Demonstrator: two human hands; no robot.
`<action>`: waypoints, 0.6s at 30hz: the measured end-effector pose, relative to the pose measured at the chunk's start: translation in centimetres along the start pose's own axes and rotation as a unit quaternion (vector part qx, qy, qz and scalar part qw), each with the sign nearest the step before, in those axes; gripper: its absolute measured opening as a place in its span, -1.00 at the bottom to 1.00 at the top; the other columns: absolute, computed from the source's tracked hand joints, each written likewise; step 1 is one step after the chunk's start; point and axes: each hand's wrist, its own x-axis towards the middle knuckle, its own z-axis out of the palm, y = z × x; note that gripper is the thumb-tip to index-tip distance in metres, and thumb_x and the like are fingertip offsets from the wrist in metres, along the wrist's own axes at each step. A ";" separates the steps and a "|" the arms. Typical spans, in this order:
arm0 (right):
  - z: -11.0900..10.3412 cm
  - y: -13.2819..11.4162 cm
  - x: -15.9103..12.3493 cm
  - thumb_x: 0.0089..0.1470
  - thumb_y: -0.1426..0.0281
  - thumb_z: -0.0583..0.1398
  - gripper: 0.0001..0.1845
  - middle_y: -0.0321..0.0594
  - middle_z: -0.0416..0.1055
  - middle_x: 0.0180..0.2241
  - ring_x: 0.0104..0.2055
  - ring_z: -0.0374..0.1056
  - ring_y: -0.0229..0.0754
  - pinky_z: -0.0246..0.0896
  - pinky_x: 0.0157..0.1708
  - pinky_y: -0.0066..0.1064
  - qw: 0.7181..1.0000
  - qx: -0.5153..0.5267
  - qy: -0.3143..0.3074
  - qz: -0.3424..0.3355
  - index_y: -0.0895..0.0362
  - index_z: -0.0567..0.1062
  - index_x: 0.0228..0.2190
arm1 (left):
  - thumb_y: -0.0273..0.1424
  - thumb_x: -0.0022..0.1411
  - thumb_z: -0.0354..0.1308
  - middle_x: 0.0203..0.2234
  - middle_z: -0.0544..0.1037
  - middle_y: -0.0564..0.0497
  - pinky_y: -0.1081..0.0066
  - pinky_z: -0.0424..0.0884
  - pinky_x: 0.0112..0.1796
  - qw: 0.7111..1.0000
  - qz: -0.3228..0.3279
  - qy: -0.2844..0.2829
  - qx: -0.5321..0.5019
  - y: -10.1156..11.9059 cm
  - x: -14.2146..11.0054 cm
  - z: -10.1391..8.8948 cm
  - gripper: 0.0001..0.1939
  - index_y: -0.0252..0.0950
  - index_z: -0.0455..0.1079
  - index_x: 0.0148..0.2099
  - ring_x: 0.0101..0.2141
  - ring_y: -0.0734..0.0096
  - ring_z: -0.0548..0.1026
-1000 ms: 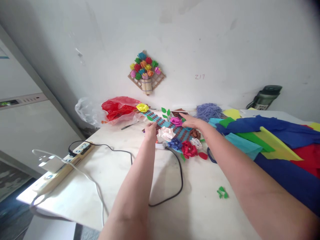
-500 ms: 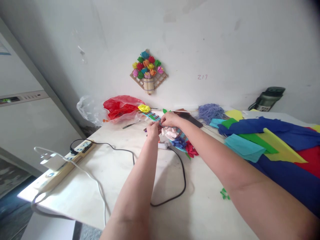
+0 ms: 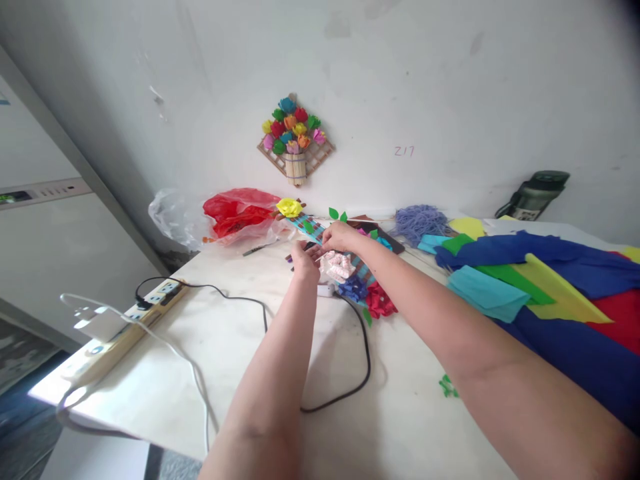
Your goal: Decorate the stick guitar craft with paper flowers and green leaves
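Observation:
A woven stick lattice (image 3: 317, 229) in blue and brown is propped up at the back of the table. On it are a yellow paper flower (image 3: 289, 207), a white-pink flower (image 3: 337, 265), a blue flower (image 3: 353, 288), a red flower (image 3: 381, 299) and green leaves (image 3: 338, 214). My left hand (image 3: 305, 258) has its fingers curled round the near edge of the lattice, just left of the white-pink flower. Above that flower my right hand (image 3: 341, 237) is closed in a pinch against the lattice; what its fingertips hold is hidden.
A black cable (image 3: 369, 360) loops across the tabletop below my hands. A power strip (image 3: 125, 333) lies along the left edge. Red plastic (image 3: 240, 212) is at the back left. Coloured paper sheets (image 3: 540, 280), purple yarn (image 3: 421, 225) and a dark bottle (image 3: 540, 195) are on the right.
The lattice has tilted so that more of its face and flowers show, and the yellow flower sits slightly higher. Both hands stay close together on it. The view has shifted slightly.

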 end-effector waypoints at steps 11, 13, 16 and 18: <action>-0.5 1.3 -1.7 -0.14 0.44 0.21 -0.82 -0.29 0.46 -0.56 -0.49 0.33 -0.31 0.14 -0.49 -0.54 0.999 0.038 0.032 -0.004 0.16 0.61 -0.43 | -0.18 -0.05 0.20 -0.65 0.34 0.07 0.45 0.28 -0.54 0.987 0.022 -0.120 0.105 -0.5 1.8 0.3 -0.73 -0.28 0.34 -0.38 -0.63 0.47 0.35; -0.6 1.2 -2.0 -0.14 0.42 0.21 -0.81 -0.28 0.47 -0.54 -0.46 0.34 -0.29 0.14 -0.47 -0.54 0.999 0.025 0.040 -0.003 0.14 0.61 -0.43 | -0.23 -0.07 0.20 -0.64 0.34 0.06 0.45 0.29 -0.54 0.986 0.021 -0.131 0.105 -0.4 1.9 0.3 -0.76 -0.28 0.33 -0.40 -0.61 0.46 0.37; -0.9 1.0 -2.4 -0.15 0.40 0.23 -0.81 -0.27 0.50 -0.49 -0.43 0.35 -0.28 0.13 -0.44 -0.53 0.999 0.012 0.047 0.008 0.11 0.62 -0.41 | -0.30 -0.07 0.10 -0.60 0.39 0.02 0.41 0.34 -0.52 0.983 -0.001 -0.152 0.101 0.0 1.7 0.3 -0.83 -0.29 0.33 -0.40 -0.56 0.38 0.42; -0.9 1.0 -2.6 -0.15 0.39 0.24 -0.81 -0.27 0.51 -0.47 -0.41 0.35 -0.28 0.13 -0.43 -0.53 0.999 0.007 0.050 0.014 0.09 0.62 -0.41 | -0.34 -0.08 0.04 -0.57 0.43 -0.02 0.36 0.38 -0.48 0.981 -0.009 -0.163 0.105 0.2 1.6 0.2 -0.82 -0.30 0.35 -0.39 -0.50 0.31 0.45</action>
